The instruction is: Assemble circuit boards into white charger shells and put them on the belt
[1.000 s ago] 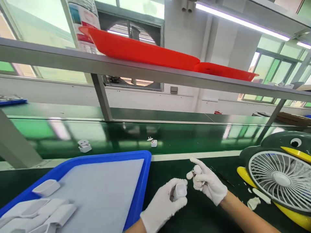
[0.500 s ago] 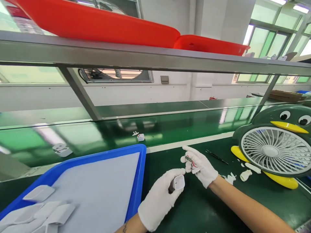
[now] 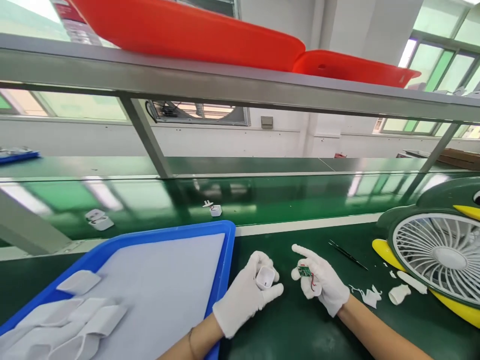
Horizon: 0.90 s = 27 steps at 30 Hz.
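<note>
Both hands wear white gloves. My left hand (image 3: pixel 252 292) is wrapped round a small white plastic housing (image 3: pixel 265 278), its open end turned toward me. To the right of it, my right hand (image 3: pixel 318 280) pinches a small green circuit board (image 3: pixel 304 271) with red wires. A white piece joined to the wires lies against the palm, partly hidden by the fingers. My right index finger points out to the left. The two hands are apart, above the dark green bench.
At left, a blue tray (image 3: pixel 229 250) bears several white housings (image 3: pixel 101 320). Tweezers (image 3: pixel 348 255), white scraps (image 3: pixel 371 296) and a penguin-shaped fan (image 3: pixel 446 255) are on the right. Small white parts (image 3: pixel 215 210) lie on the green strip behind. A metal shelf (image 3: pixel 240 90) with red trays (image 3: pixel 195 37) crosses above.
My left hand has turned the housing so its opening faces me more. My right hand has rotated, bringing the board's face into view. The camera view has shifted slightly.
</note>
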Available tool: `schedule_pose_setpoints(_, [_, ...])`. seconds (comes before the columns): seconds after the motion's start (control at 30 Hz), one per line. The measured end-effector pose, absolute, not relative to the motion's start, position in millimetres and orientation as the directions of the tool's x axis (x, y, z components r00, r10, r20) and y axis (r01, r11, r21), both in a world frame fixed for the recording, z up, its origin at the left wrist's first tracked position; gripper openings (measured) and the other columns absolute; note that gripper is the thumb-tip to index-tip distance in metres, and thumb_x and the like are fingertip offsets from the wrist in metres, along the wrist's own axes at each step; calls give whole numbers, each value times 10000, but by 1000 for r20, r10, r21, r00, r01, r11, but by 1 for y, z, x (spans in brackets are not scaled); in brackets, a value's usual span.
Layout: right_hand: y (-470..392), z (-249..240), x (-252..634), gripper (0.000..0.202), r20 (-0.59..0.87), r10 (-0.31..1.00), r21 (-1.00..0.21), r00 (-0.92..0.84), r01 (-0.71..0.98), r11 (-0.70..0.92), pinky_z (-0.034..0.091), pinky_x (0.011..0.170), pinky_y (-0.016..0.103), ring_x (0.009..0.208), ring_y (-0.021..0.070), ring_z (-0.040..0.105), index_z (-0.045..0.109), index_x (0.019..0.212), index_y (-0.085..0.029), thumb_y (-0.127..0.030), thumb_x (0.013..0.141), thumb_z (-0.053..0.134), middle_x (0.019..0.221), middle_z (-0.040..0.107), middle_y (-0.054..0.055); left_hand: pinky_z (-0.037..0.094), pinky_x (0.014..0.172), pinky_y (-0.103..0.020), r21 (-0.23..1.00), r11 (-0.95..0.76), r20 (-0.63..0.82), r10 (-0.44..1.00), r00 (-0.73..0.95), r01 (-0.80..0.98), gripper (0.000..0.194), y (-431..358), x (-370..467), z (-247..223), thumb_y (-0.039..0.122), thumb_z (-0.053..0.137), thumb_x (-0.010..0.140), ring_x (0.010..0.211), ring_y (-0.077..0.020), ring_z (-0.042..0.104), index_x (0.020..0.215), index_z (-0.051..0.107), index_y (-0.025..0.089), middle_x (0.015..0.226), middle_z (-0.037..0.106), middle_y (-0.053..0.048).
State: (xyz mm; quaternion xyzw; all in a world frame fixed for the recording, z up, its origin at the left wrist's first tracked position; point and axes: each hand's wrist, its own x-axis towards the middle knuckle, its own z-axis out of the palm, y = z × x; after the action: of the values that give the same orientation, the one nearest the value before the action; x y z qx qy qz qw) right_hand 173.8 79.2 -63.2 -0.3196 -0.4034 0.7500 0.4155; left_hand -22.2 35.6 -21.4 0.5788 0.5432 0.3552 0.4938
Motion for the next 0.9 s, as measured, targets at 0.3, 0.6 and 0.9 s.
schedule_pose_setpoints(0.3, [94, -67, 151, 438, -237, 873, -838, -427, -365, -406, 380, 488, 196, 629, 100, 572, 649, 1043, -164, -360, 679, 796, 934, 661, 81, 489, 590, -254, 954, 242, -272, 946, 173, 180, 439, 50, -38, -49, 207, 598, 734, 610, -97, 519, 1162, 504, 183, 939, 575, -20])
schedule_pose_setpoints(0.6, [69, -69, 162, 306, 172, 881, -962, -441, 119, 248, 542, 633, 290, 678, 158, 604, 676, 1053, -274, -127, 785, 672, 824, 670, 17, 461, 709, -253, 877, 89, -195, 964, 180, 473, 285, 42, -36, -39, 174, 568, 753, 775, -163, 592, 1029, 580, 243, 910, 656, 9])
schedule_pose_setpoints(0.9, [65, -63, 161, 600, 517, 706, -753, -483, 135, 644, 583, 777, 263, 844, 142, 668, 349, 1424, -336, -125, 901, 551, 1019, 686, 20, 538, 749, -288, 852, -60, -24, 988, 153, 521, 197, 36, -30, -27, 207, 538, 772, 817, -197, 673, 913, 647, 293, 926, 728, 19])
